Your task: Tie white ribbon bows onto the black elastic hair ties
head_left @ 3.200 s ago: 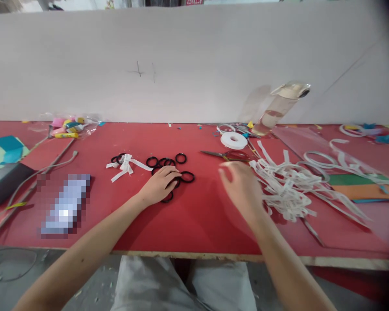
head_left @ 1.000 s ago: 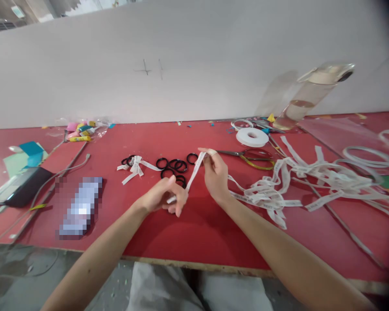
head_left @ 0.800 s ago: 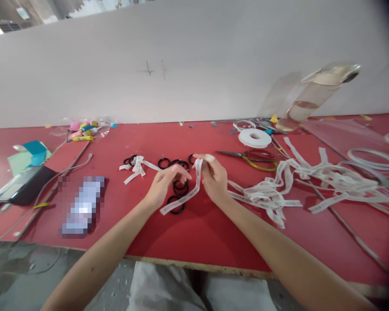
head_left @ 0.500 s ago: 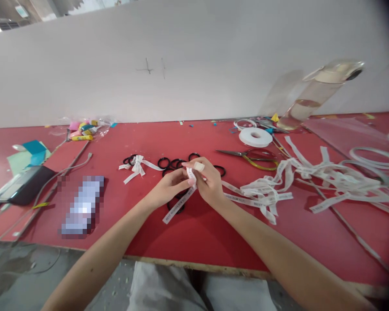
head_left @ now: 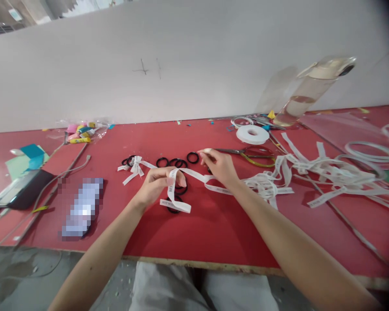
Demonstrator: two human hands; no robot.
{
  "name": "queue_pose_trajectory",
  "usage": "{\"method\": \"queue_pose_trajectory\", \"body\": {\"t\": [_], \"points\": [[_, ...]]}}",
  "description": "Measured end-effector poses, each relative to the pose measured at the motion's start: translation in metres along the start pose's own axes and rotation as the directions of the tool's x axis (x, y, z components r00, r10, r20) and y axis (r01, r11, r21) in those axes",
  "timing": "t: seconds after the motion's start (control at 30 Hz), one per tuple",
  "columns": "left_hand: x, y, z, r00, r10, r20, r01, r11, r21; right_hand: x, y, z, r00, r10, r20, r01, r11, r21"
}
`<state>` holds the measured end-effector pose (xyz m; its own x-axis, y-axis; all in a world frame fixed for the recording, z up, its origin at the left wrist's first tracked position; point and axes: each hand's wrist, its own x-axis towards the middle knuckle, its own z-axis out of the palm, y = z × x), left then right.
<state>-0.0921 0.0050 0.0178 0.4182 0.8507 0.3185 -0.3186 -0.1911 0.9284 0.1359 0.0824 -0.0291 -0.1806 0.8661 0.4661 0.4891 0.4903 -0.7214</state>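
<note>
My left hand [head_left: 160, 180] pinches a white printed ribbon [head_left: 172, 185] that loops over its fingers. The ribbon's short end curls down over the table, reading "BEST WISH...". From the fingers it runs right, passing under my right hand [head_left: 218, 165], and folds back toward the ribbon pile. The right hand's fingers are curled together with a pale wrap on one fingertip; what they hold, if anything, is hidden. Several black hair ties [head_left: 192, 157] lie around and beneath the hands. Left of them rests a ribbon bow [head_left: 136, 167] beside black hair ties.
Scissors [head_left: 257, 160] with yellow-green handles lie behind the right hand, near a white ribbon roll [head_left: 253, 134]. Tangled ribbon [head_left: 269, 183] spreads to the right. A water bottle [head_left: 307, 93] stands at the back right. A blurred-out phone-like object [head_left: 83, 207] and a dark case [head_left: 32, 188] are left.
My hands were together over the ribbon and have separated. The right hand has moved right and slightly away; the left keeps the ribbon, whose end now hangs in a curl.
</note>
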Motion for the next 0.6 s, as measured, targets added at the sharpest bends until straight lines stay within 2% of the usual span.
{"method": "queue_pose_trajectory", "body": {"t": [0.07,0.13,0.27,0.37,0.6], "points": [[0.001,0.001,0.001,0.997,0.074,-0.009,-0.075,0.994,-0.080,0.004,0.011,-0.008,0.998,0.041,-0.055,-0.043,0.998,-0.037],[0.003,0.002,0.001,0.991,0.115,-0.067,-0.124,0.980,-0.157,0.007,0.022,-0.015,0.991,0.067,-0.118,-0.074,0.996,-0.054],[0.005,0.007,0.002,0.967,0.064,-0.245,-0.146,0.931,-0.333,0.011,0.040,-0.025,0.974,0.088,-0.209,-0.105,0.992,-0.072],[0.005,0.011,0.002,0.950,0.019,-0.313,-0.166,0.877,-0.451,0.012,0.047,-0.029,0.967,0.101,-0.233,-0.116,0.992,-0.052],[0.005,0.018,0.000,0.869,0.031,-0.493,-0.318,0.798,-0.512,0.012,0.049,-0.033,0.969,0.087,-0.230,-0.101,0.994,-0.051]]}}
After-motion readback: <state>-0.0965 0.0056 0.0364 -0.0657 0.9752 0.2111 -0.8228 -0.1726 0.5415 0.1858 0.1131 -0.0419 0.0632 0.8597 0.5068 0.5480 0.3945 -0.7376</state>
